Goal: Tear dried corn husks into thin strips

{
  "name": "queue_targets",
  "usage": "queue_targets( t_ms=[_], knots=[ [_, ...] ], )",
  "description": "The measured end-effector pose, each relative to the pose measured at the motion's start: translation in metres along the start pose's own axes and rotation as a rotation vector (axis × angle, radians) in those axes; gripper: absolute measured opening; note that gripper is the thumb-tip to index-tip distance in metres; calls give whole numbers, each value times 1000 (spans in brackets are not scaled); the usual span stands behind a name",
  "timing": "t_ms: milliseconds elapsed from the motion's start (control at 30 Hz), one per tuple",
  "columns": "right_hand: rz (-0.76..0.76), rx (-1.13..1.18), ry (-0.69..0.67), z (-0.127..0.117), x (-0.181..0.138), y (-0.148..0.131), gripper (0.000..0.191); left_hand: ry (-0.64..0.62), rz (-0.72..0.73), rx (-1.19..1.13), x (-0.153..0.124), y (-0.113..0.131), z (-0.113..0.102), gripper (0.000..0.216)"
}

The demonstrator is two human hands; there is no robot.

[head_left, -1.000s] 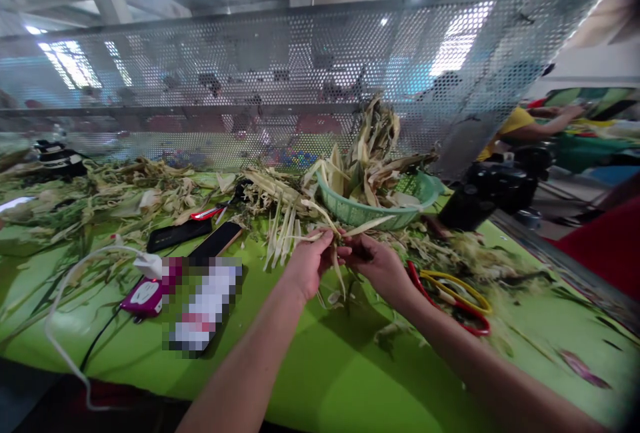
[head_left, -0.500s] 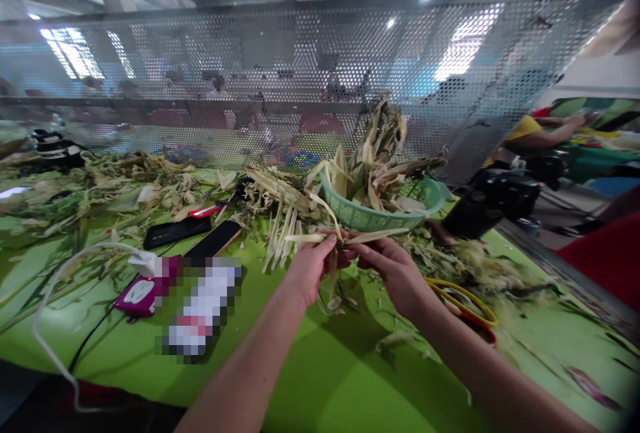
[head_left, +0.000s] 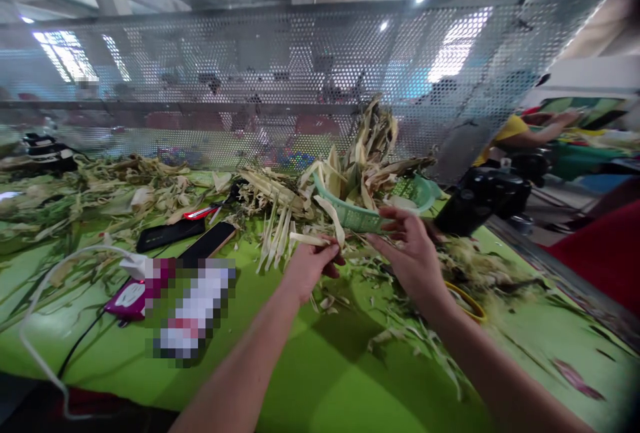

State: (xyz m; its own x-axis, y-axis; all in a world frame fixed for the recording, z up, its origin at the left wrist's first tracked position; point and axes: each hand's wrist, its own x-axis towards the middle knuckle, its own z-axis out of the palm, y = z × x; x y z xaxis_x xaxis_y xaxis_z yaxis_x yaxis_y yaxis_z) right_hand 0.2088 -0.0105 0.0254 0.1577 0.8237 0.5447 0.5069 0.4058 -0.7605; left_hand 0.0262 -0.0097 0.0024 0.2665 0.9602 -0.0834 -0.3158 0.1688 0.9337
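Pinched in my left hand (head_left: pixel 306 268) are pale strips of dried corn husk; one husk strip (head_left: pixel 331 216) stands up and curls over, another points left. My right hand (head_left: pixel 414 253) is apart from it, fingers spread, with nothing visible in them, in front of the green plastic basket (head_left: pixel 353 216). Dried corn husks (head_left: pixel 373 146) are heaped in that basket and rise above its rim. Just left of my left hand, several narrow husk strips (head_left: pixel 274 236) hang or lie side by side. Shredded scraps (head_left: pixel 400 336) lie under my right wrist.
On the green table (head_left: pixel 320 373) are a black phone (head_left: pixel 167 234), another phone (head_left: pixel 207 244), a red cutter (head_left: pixel 200 212) and a purple power strip (head_left: pixel 133 300) with cables. Yellow-handled scissors (head_left: pixel 467 303) lie partly behind my right forearm. A perforated metal screen (head_left: pixel 240 53) stands behind. Another person's arm (head_left: pixel 545 132) shows far right.
My right hand has let go of the husk strip, moved up and right, and spread its fingers. My left hand keeps its husk strips. Stringy scraps now show under my right wrist.
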Motion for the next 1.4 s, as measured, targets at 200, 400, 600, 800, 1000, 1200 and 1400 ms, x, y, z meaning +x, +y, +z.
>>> queue_targets(
  t_ms=[200,400,600,800,1000,1200,1400],
  knots=[
    [-145,-183,-130,-4,-1,-10,24,26,80,256,2,-4,5,8],
    [190,212,-390,15,-11,-1,21,-4,199,504,-4,-7,5,16],
    [227,255,-273,14,-10,-2,13,25,287,592,-6,-7,8,13],
    [279,328,-183,12,-8,-2,13,-18,259,588,-7,-4,8,13],
    [402,611,-299,9,-5,1,12,-80,65,283,-2,-3,4,18],
    [524,684,-421,10,-3,5,20,-56,26,90,1,0,4,17],
    [548,624,-457,15,-6,3,22,-71,69,175,-2,3,3,18]
  ],
)
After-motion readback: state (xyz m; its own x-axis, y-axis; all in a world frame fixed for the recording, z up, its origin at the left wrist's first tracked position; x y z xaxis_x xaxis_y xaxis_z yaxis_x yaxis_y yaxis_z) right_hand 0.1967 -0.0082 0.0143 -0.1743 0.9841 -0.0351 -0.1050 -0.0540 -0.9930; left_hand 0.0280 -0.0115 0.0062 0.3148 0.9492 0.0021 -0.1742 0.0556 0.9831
